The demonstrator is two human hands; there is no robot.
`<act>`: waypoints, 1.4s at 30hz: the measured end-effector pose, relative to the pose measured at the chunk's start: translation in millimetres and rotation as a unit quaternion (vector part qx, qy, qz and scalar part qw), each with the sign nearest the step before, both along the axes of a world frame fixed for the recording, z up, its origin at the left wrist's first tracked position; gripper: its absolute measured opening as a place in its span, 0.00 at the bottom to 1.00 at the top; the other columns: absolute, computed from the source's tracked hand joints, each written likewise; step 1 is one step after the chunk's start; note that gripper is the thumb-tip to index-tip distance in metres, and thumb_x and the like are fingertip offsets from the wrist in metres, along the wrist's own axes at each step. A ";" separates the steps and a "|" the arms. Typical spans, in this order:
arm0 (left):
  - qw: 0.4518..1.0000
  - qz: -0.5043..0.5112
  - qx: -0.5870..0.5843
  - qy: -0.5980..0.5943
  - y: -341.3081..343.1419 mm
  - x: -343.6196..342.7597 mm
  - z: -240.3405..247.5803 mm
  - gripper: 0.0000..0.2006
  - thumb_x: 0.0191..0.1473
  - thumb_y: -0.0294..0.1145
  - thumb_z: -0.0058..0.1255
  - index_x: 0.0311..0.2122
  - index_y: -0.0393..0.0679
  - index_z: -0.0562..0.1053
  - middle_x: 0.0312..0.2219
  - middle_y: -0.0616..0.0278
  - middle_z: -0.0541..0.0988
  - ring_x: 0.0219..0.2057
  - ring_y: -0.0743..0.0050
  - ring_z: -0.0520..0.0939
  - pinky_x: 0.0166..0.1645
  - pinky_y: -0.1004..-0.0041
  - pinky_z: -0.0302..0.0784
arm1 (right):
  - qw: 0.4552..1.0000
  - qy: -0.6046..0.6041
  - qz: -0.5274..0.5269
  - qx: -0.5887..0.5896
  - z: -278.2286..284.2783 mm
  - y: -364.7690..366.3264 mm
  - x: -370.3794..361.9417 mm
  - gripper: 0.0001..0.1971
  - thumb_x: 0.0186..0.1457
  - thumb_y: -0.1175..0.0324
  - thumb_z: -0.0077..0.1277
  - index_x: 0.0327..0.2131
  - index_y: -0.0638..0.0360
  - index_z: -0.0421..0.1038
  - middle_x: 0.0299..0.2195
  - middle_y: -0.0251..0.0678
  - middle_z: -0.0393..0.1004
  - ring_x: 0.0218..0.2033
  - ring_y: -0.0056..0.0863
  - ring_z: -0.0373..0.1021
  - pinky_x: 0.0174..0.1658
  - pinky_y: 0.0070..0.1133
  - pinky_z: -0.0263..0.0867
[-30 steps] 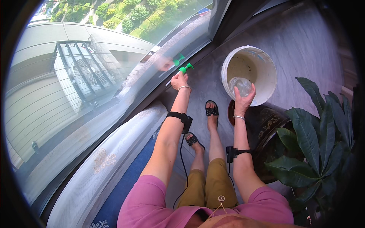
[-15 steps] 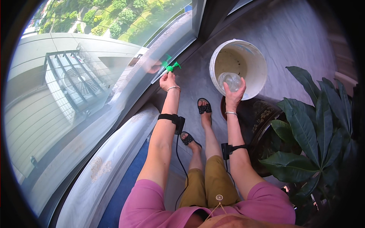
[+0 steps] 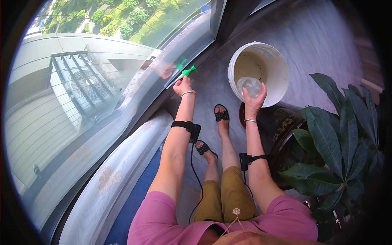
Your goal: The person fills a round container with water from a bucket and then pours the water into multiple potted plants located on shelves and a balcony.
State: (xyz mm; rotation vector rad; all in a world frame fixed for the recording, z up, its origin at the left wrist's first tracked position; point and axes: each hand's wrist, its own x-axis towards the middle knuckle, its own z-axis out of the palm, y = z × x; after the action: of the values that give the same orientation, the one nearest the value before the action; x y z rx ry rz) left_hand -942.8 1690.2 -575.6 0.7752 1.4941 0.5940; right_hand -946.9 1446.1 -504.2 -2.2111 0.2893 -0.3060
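My left hand (image 3: 183, 86) is closed on a green pump spray head (image 3: 188, 71), held up beside the window glass; the pane mirrors both hand and green plastic. A pale tube seems to point down and left from it. In my right hand (image 3: 255, 97) is a clear plastic bottle (image 3: 250, 86), gripped with thumb and fingers on either side. The bottle is over the mouth of a white bucket (image 3: 279, 77), whose inside is stained beige with dark specks. How much liquid, if any, the bottle holds I cannot tell.
Left of me runs the large window (image 3: 134, 77), an outdoor air-conditioner unit (image 3: 83, 87) beyond it. A white curtain (image 3: 118, 171) hangs along the sill. A broad-leaved plant (image 3: 326, 159) and its dark pot (image 3: 281, 126) stand at my right. Cables trail from both forearm straps.
The view has shifted slightly, so most things sit a little further right. Both hands keep their grips on the spray head and the bottle.
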 end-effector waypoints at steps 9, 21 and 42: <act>0.982 -0.005 -0.174 -0.076 29.6 17.6 -5.4 0.18 0.43 0.25 0.58 0.36 0.25 0.63 0.29 0.45 0.73 0.24 0.55 0.78 0.29 0.60 0.83 | 1.000 -0.002 0.004 0.001 5.8 4.9 0.4 0.40 0.32 0.65 0.66 0.51 0.63 0.55 0.48 0.46 0.60 0.51 0.44 0.58 0.55 0.33 0.55; 0.944 -0.189 -0.267 -0.038 -2.9 -81.9 48.3 0.12 0.44 0.39 0.54 0.34 0.45 0.72 0.30 0.62 0.75 0.34 0.65 0.77 0.47 0.64 0.69 | 0.991 -0.106 0.048 -0.062 76.7 14.7 -9.1 0.39 0.32 0.70 0.65 0.51 0.62 0.56 0.50 0.46 0.60 0.52 0.44 0.58 0.55 0.32 0.56; 0.862 -0.432 -0.260 -0.054 -82.6 -304.0 255.6 0.10 0.48 0.32 0.51 0.37 0.50 0.66 0.29 0.63 0.75 0.32 0.65 0.78 0.41 0.63 0.74 | 0.982 -0.111 0.118 -0.097 317.7 -138.3 -229.2 0.38 0.40 0.64 0.60 0.54 0.61 0.53 0.51 0.47 0.59 0.53 0.45 0.56 0.57 0.33 0.53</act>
State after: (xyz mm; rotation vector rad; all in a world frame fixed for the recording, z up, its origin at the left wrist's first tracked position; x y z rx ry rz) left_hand -1246.7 1607.7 -320.0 0.8561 0.9729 -0.4304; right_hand -1176.1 1307.8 -186.5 -2.3461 -0.1306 -0.4614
